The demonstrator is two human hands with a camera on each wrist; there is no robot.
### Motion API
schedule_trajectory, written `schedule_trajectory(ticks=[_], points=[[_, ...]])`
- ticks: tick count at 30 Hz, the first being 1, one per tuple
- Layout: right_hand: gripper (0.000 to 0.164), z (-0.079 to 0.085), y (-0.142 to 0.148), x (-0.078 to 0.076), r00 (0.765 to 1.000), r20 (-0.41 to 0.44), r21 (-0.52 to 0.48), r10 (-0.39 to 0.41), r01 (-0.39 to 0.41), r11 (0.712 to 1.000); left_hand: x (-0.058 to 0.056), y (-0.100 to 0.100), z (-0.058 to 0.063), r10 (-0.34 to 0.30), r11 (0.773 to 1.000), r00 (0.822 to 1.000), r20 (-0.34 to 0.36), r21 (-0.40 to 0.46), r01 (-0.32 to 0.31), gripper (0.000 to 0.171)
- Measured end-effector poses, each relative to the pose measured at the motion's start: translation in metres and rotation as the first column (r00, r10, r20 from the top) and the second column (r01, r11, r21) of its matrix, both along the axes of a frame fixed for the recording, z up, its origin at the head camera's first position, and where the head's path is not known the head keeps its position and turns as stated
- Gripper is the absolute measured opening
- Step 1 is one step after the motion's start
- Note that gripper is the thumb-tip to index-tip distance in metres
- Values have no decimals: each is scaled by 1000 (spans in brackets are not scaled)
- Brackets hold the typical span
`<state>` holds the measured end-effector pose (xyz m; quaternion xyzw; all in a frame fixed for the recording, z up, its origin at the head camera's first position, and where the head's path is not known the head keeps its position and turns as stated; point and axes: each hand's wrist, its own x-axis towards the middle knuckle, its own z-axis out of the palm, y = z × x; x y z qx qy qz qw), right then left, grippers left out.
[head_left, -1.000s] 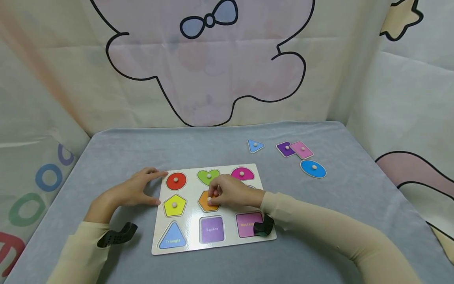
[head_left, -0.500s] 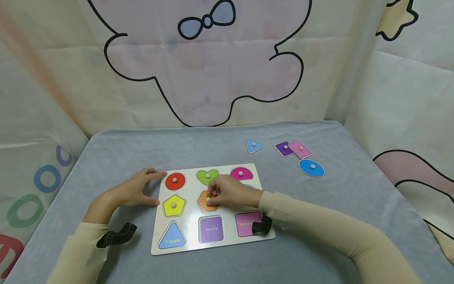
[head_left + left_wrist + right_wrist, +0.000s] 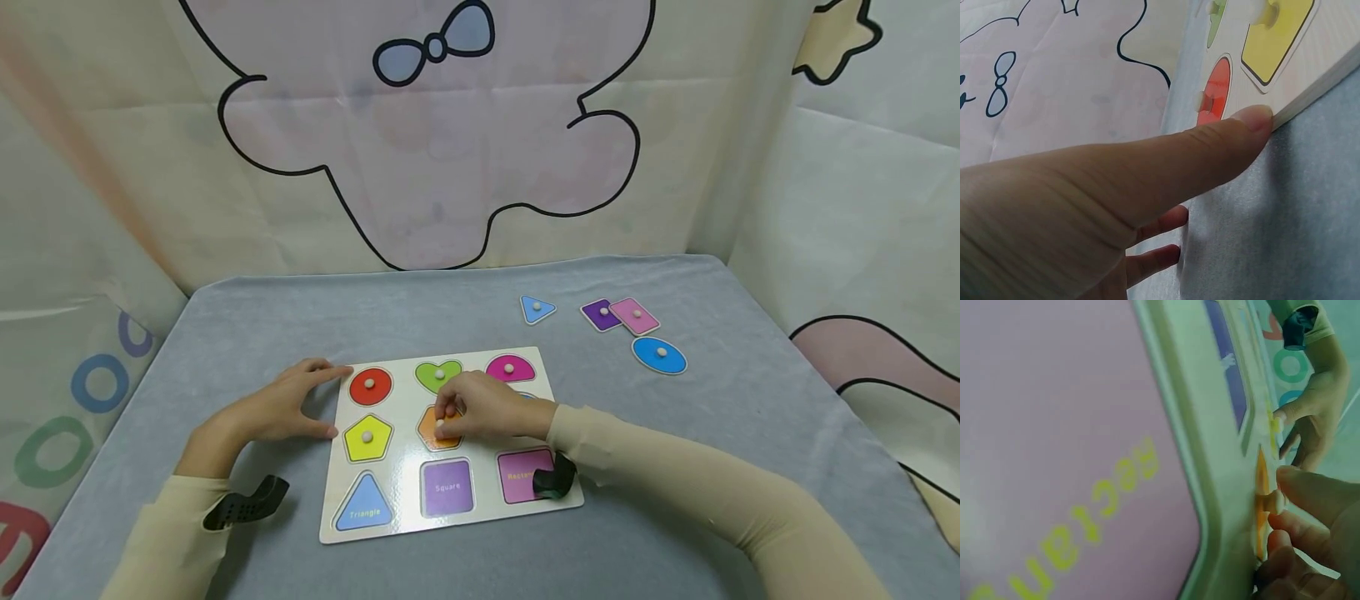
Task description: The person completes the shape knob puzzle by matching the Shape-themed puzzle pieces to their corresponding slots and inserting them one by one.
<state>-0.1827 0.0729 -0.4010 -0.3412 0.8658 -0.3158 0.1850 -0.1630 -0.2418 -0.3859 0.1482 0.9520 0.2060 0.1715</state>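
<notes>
A white wooden puzzle board lies on the cloth. My right hand pinches the knob of the orange hexagon piece, which sits at its middle slot; the right wrist view shows thumb and fingertips at that knob. Along the board's left edge, my left hand rests with thumb and fingers spread, its thumb touching the corner edge in the left wrist view. Knobbed pieces sit in the board: a red circle, green heart, yellow pentagon and magenta semicircle.
Bare printed slots show a triangle, a square and a rectangle. Behind the board lie a blue triangle piece, a purple square piece partly under a pink rectangle piece, and a blue oval piece.
</notes>
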Motion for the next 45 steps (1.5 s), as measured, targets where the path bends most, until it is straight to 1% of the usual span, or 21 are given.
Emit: schedule_trajectory(ticks=[6, 14, 18, 23, 27, 30, 34, 38, 45], points=[[12, 3, 5, -4, 999, 31, -37, 19, -18, 999, 0, 0, 0, 3, 1000, 1000, 0, 5, -3, 93], [14, 12, 13, -11, 998, 64, -86, -12, 17, 996, 0, 1, -1, 11, 1000, 1000, 5, -6, -11, 93], [15, 13, 18, -14, 998, 55, -96, -17, 22, 995, 0, 1, -1, 16, 1000, 1000, 4, -8, -15, 93], [14, 13, 29, -18, 999, 21, -109, -28, 30, 994, 1, 1, 0, 13, 1000, 1000, 0, -1, -13, 92], [16, 18, 41, -23, 999, 10, -132, -46, 47, 990, 1, 1, 0, 12, 1000, 1000, 3, 0, -12, 93], [21, 23, 51, -27, 998, 20, -153, -57, 59, 986, 0, 1, -1, 9, 1000, 1000, 1, 2, -9, 93], [25, 30, 66, -32, 996, 27, -167, -82, 85, 982, 0, 1, -1, 5, 1000, 1000, -10, 11, -5, 92], [26, 31, 80, -35, 992, 22, -165, -127, 129, 978, 0, 1, -2, 2, 1000, 1000, -4, 8, -2, 92], [24, 29, 106, -40, 978, -33, -211, -206, 195, 958, 1, 1, -3, 7, 1000, 1000, -10, -5, -7, 92]])
